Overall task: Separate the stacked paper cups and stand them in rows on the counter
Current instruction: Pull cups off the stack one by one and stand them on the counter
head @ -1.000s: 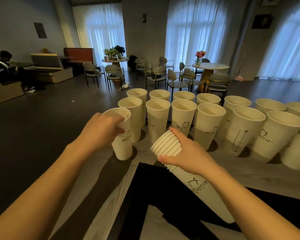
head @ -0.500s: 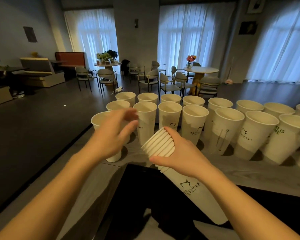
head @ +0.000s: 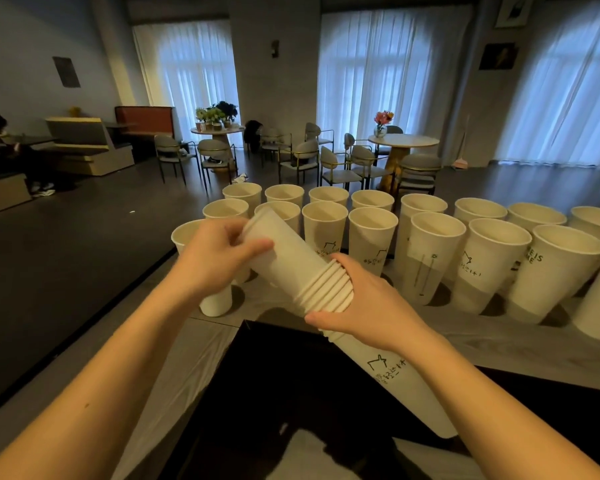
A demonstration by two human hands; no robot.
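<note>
Currently the left hand [head: 219, 258] is closed around the far end of one paper cup [head: 284, 261], which is drawn most of the way out of the stack [head: 329, 289]. The right hand [head: 364, 306] is clasped around the stack at its band of nested rims, holding it tilted above the counter [head: 499, 344], base end toward the person. The standing cups [head: 371, 244] are upright in rows just beyond both hands; the nearest left-end cup [head: 215, 303] stands directly under the left wrist.

Probable faults from this position:
- A second cup may cling to the drawn cup and come out with it, caused by friction between the nested walls.
- A firm pinch may dent the thin paper wall.
- A swing of the left wrist or of the freed cup may topple the left-end cup or its neighbours, which stand almost touching.

Clearances: the counter's left edge lies just beside the left-end cup, with floor below it, so little room is left there. A dark recess [head: 291, 393] borders the near side. Bare counter shows in front of the rows, toward the right
</note>
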